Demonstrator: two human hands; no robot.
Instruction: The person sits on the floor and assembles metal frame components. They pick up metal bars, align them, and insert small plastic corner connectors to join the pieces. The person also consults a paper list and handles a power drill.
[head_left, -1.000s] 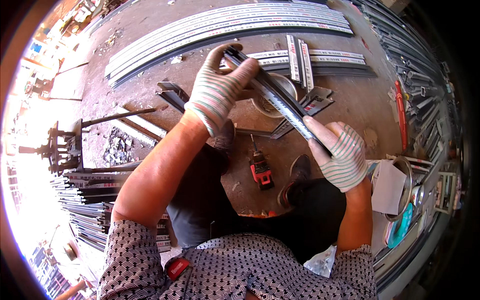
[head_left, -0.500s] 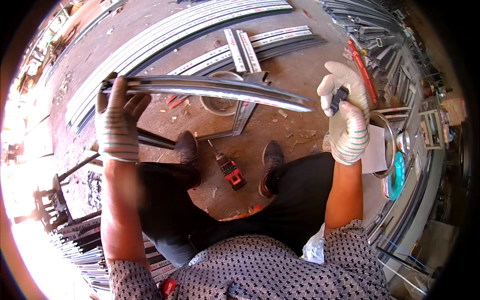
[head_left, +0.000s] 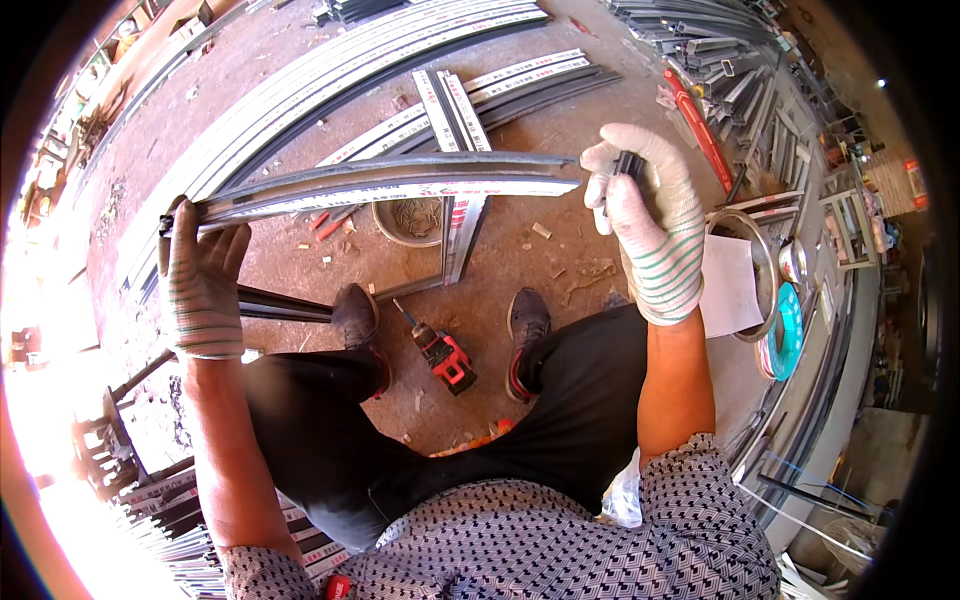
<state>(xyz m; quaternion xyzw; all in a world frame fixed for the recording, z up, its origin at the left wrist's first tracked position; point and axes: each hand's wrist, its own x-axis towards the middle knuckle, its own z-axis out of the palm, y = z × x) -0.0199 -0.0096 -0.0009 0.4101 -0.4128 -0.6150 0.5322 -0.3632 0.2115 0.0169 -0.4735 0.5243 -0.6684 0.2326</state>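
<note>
My left hand (head_left: 203, 290), in a white knit glove with green stripes, is closed on one end of a long metal profile (head_left: 390, 180). The profile runs level to the right, with a dark groove and a white printed strip along it. A small black part shows at its left end. In its matching glove, my right hand (head_left: 660, 235) pinches a small black plastic piece (head_left: 627, 164) between thumb and fingers. That piece is just right of the profile's free end, with a narrow gap between them. Its exact kind is hard to make out.
A red and black cordless drill (head_left: 444, 360) lies on the floor between my feet. Beyond the profile are a metal bowl (head_left: 405, 228) and crossed strips (head_left: 455, 120). Long profiles (head_left: 330, 75) lie behind. A red level-like bar (head_left: 700, 130) and teal ring (head_left: 789, 330) are right.
The profile has rolled so its white printed strip faces me more, and its free end has shifted left. My right hand has moved left, bringing the black piece near that end.
</note>
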